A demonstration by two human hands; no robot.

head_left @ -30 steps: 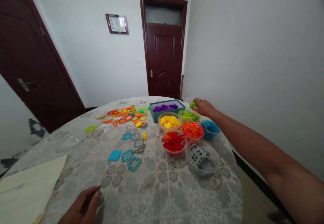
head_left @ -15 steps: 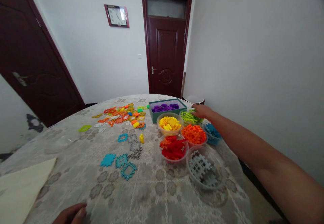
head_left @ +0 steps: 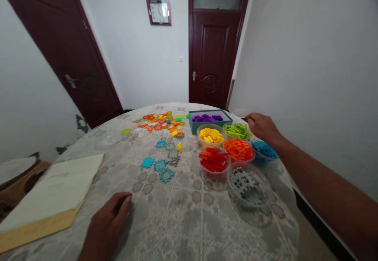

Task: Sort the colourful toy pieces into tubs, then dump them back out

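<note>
My right hand (head_left: 262, 127) is stretched out at the right rim of the tub of lime-green toy building pieces (head_left: 237, 130). Its fingers are bent and drawn together, and their tips are partly hidden, so anything small between them does not show. My left hand (head_left: 108, 223) rests on the tablecloth, loosely closed with the thumb beside the bent forefinger, and nothing shows in it. Beyond it lie a solid blue piece (head_left: 147, 162), blue frame pieces (head_left: 166, 175), grey pieces (head_left: 173, 153) and a small yellow piece (head_left: 180, 147).
Clear tubs hold yellow (head_left: 211, 135), orange (head_left: 238, 149), red (head_left: 214, 160), blue (head_left: 264, 150) and grey pieces (head_left: 248, 184). A green box (head_left: 196, 128) contains purple ones. Mixed pieces (head_left: 161, 125) lie scattered farther back. A cream sheet (head_left: 59, 190) lies on the left.
My right hand has drawn back from over the lime-green tub to its right side. More of my left hand shows. The view has turned to the left.
</note>
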